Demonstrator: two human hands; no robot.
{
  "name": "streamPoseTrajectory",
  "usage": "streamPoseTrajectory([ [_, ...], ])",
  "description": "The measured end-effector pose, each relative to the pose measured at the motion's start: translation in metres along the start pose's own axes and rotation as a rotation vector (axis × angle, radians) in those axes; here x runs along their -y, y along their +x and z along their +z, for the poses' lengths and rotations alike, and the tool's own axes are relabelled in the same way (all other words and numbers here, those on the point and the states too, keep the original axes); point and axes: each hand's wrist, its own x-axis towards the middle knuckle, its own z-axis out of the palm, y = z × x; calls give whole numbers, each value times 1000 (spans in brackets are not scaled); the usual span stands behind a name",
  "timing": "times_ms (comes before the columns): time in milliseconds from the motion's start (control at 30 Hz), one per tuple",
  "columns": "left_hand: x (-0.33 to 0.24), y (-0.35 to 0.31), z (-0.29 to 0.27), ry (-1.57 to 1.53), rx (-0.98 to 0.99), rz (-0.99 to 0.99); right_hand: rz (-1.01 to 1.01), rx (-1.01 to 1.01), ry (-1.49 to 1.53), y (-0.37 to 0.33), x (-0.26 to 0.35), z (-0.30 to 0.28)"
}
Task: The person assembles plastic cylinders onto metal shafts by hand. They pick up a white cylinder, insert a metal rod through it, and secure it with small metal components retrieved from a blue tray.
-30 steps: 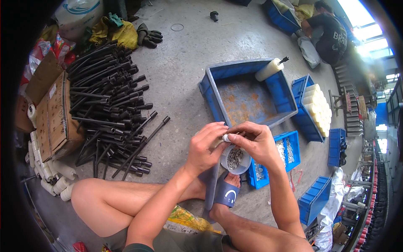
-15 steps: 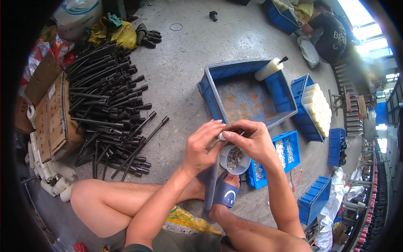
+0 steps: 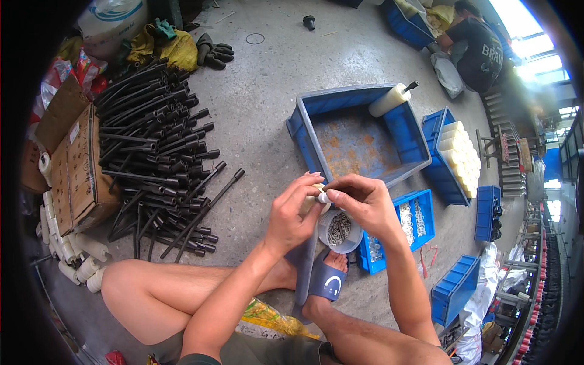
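Note:
Just over a tub of small metal pins, my two hands meet in front of me. My left hand (image 3: 292,212) is closed round a cream-coloured part (image 3: 308,205), most of which its fingers hide. Pinched between the thumb and fingers of my right hand (image 3: 364,201) is a small white round piece (image 3: 324,198), right against the part in my left hand. Below sits the round translucent tub (image 3: 350,246), with the grey metal pins (image 3: 339,229) inside. Beside it, under my right forearm, a blue divided tray (image 3: 428,213) holds small white and clear pieces (image 3: 406,220).
A large blue crate (image 3: 359,155) lies ahead, with a cream roller (image 3: 389,101) on a black rod in its corner. Cream rollers (image 3: 457,158) fill a crate at right. Black rods (image 3: 161,152) are heaped left by a cardboard box (image 3: 76,164). Another person (image 3: 477,52) crouches far right.
My right fingers have shifted slightly, and the white round piece shows more plainly between my hands. More of the cream part is visible by my left fingers.

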Motion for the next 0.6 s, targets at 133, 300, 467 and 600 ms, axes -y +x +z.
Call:
streamPoseTrajectory([
  [133, 0, -2, -1, -3, -10, -36, -23, -26, 18, -2, -7, 6],
  [300, -16, 1, -5, -21, -39, -78, -32, -23, -36, 4, -8, 8],
  [467, -8, 4, -1, 44, -10, -17, 13, -34, -36, 5, -6, 0],
  [600, -1, 3, -7, 44, 13, -41, -30, -27, -170, 16, -3, 4],
])
